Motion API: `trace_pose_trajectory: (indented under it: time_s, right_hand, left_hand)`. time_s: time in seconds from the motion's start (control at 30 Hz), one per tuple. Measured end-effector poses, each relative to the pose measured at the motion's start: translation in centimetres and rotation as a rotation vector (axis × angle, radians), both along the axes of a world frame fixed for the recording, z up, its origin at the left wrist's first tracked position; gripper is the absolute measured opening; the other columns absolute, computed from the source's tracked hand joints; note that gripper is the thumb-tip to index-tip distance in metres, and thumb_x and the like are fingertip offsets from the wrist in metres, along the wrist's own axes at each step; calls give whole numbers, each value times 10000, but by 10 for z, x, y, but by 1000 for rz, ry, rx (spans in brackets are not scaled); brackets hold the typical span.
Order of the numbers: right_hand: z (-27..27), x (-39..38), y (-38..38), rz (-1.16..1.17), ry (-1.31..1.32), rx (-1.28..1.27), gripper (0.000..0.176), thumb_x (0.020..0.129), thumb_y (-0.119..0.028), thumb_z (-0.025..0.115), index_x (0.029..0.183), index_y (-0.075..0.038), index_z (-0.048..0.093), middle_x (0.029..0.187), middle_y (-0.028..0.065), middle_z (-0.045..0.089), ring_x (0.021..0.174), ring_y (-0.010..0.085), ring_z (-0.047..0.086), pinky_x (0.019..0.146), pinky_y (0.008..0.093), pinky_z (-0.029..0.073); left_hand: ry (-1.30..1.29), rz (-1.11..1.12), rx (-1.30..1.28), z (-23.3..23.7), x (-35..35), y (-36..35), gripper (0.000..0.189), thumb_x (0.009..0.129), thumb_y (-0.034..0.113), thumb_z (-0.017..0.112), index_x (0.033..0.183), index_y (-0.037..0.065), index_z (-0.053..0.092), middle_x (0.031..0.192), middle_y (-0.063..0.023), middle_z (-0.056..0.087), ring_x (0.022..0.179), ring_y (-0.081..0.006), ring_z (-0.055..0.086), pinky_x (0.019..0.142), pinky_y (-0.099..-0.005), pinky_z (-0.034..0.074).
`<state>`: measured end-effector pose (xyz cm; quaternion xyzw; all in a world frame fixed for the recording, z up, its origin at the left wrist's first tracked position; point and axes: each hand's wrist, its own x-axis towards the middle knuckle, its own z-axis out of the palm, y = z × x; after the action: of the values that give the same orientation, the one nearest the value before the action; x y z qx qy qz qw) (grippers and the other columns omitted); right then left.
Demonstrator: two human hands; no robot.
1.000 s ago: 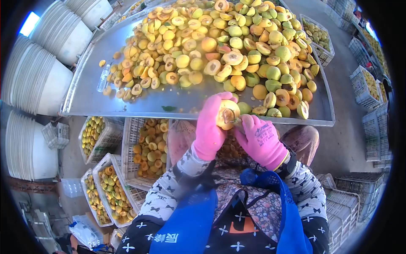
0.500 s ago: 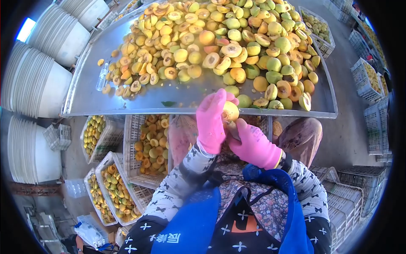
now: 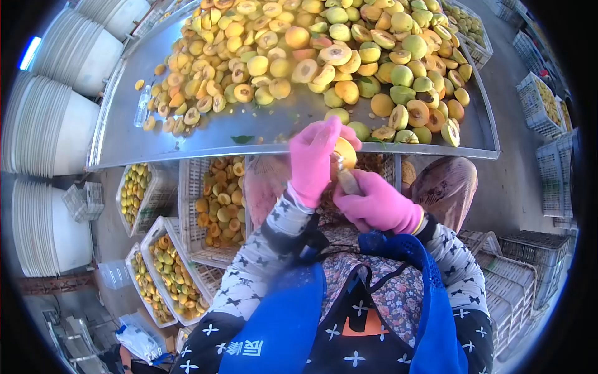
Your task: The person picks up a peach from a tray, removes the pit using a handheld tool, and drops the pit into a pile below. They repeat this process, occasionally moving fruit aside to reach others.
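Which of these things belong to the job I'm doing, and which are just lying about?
Seem to belong:
fruit in your left hand
short-handled tool in your right hand
cut fruit pile
metal table
fruit crate below

Seem just lying about:
clear bottle
green leaf
white plastic bag

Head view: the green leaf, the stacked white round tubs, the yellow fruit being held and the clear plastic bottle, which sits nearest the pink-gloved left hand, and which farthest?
1. Yellow fruit, in the left hand.
2. Green leaf, left on the metal table.
3. Clear plastic bottle, farther left.
4. Stacked white tubs, beyond the table's left edge.
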<state>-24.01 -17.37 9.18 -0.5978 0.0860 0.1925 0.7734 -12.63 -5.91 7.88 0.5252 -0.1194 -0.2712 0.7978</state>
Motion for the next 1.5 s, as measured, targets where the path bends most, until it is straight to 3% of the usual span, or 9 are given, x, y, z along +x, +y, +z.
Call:
trace_pose_trajectory:
  time_s: [0.2,0.3,0.53,0.67,0.87,0.93,1.03,1.27,1.5]
  right_hand:
    - [1,0,2,12,109,93,137,845,-112,618,863,-3,536,584,22,528,437,108,488,428,252,358]
    - [-3,1,-2,24,117,77,139,838,-113,615,872,-3,538,586,25,530,441,111,491,429,252,361]
    - [-6,-2,-5,32,136,106,142,837,-117,614,891,-7,543,587,18,519,452,116,498,436,256,374]
    - [-8,-5,-4,38,162,10,147,843,-119,620,904,-6,548,588,26,533,451,118,501,439,254,376]
    - [-1,-8,-16,119,181,204,128,860,-129,623,900,-27,557,626,19,541,456,109,497,439,255,385]
    - [-5,-11,-16,110,165,251,109,876,-138,609,866,-38,567,605,5,536,455,96,489,441,255,388]
    - [-28,-17,-1,-29,-47,-246,110,876,-131,609,869,-30,565,580,6,532,456,98,494,444,246,376]
    - [-19,-19,-21,160,213,311,153,876,-154,641,885,-15,576,571,15,536,457,101,490,438,245,358]
    - [-10,-13,-5,374,340,296,213,826,-147,722,957,-8,627,712,7,582,560,74,524,487,215,401]
  left_hand:
    - [-368,30,214,-19,0,0,375,1022,291,499,882,-4,684,809,-123,705,656,-167,655,608,-282,521]
    - [127,-28,68,-6,-3,-1,387,1020,328,523,885,2,683,815,-105,707,657,-159,653,612,-279,519]
    - [-290,98,244,-22,-10,-7,454,1027,386,498,859,2,675,789,-133,695,631,-160,650,587,-280,527]
    - [123,-20,109,-13,-7,-8,476,1036,387,474,854,-6,674,819,-119,704,672,-160,658,586,-270,534]
    - [-358,-102,60,-28,-4,-2,490,1029,434,467,951,-14,648,827,-129,698,690,-187,673,631,-306,559]
    - [-222,-210,84,-22,1,-4,499,1021,450,474,963,-16,642,828,-130,693,695,-194,675,636,-314,559]
    - [85,-158,105,-19,-13,-5,518,1012,469,482,925,-14,648,813,-134,689,695,-200,677,628,-310,553]
    - [286,-273,73,-22,-7,-1,575,995,537,471,953,-8,650,788,-146,676,643,-210,659,591,-308,543]
    - [318,-367,81,-11,-3,18,557,972,528,538,843,4,676,738,-122,679,587,-180,642,554,-271,518]
